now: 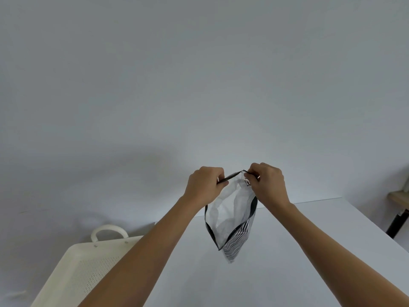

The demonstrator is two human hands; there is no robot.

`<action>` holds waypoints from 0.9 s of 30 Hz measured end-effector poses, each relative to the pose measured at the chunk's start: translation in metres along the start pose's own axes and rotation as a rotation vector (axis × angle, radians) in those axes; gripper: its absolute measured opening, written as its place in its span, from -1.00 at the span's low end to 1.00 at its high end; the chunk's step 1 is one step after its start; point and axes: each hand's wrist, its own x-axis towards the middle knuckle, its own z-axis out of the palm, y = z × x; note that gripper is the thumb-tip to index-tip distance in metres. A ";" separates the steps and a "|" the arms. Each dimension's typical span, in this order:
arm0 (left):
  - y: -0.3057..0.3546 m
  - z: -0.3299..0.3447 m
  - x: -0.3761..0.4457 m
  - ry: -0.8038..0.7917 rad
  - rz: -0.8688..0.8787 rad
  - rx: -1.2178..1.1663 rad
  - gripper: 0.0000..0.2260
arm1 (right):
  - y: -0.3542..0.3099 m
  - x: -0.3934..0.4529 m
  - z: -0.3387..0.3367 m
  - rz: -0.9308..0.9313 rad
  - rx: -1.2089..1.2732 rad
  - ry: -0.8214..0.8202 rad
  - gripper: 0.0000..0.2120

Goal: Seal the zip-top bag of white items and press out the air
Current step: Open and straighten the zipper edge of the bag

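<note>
Item one, the zip-top bag [230, 216]: I hold it in the air above the white table [287, 251], toward the table's far edge, hanging by its top strip with its lower end pointing down at the tabletop and clear of it. Its top edge is a dark strip that runs between my two hands; the sides are dark-trimmed, the face toward me is pale and translucent, and the lower right part carries a black-and-white wavy stripe pattern. A small dark mark sits near the top right corner. The white items inside cannot be made out separately; I cannot tell whether the seal is fully closed. Item two, my left hand [207, 185]: fingers curled closed, pinching the left end of the top strip. Item three, my right hand [269, 183]: fingers curled closed likewise, pinching the right end of the same strip, close to the small mark. Both forearms are bare and reach in from the near edge. Item four, a cream perforated basket [88, 269] with a looped handle: it stands off the table's left edge, well apart from the bag. Item five, a wooden-topped stand [400, 201] with a dark leg, beyond the table's right edge.
</note>
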 end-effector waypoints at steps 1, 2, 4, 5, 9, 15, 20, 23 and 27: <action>0.002 0.000 0.000 0.022 -0.004 0.016 -0.83 | -0.001 0.001 0.000 0.020 0.044 -0.019 -0.89; 0.004 0.001 0.000 0.041 -0.014 0.023 -0.84 | -0.002 0.001 0.000 0.052 0.106 -0.051 -0.90; 0.006 0.001 0.000 0.068 -0.044 0.024 -0.86 | -0.003 0.001 -0.002 0.114 0.208 -0.124 -0.87; 0.007 0.002 0.000 0.078 -0.059 0.019 -0.87 | -0.004 0.001 -0.003 0.135 0.231 -0.157 -0.80; 0.018 0.011 -0.005 0.085 -0.091 -0.016 -0.88 | -0.011 0.004 -0.007 0.256 0.309 -0.254 -0.37; 0.040 0.024 -0.015 0.087 -0.079 -0.090 -0.90 | -0.019 0.010 -0.009 0.430 0.477 -0.234 -0.51; 0.046 0.031 -0.029 0.015 0.022 -0.203 -0.85 | -0.017 0.010 -0.010 0.388 0.385 -0.236 -0.86; 0.031 0.030 -0.036 0.049 -0.032 -0.395 -0.62 | -0.012 0.010 -0.014 0.330 0.395 -0.250 -0.84; -0.022 0.026 -0.033 0.255 -0.135 -0.501 -0.72 | -0.007 0.015 -0.033 0.271 0.466 -0.310 -0.84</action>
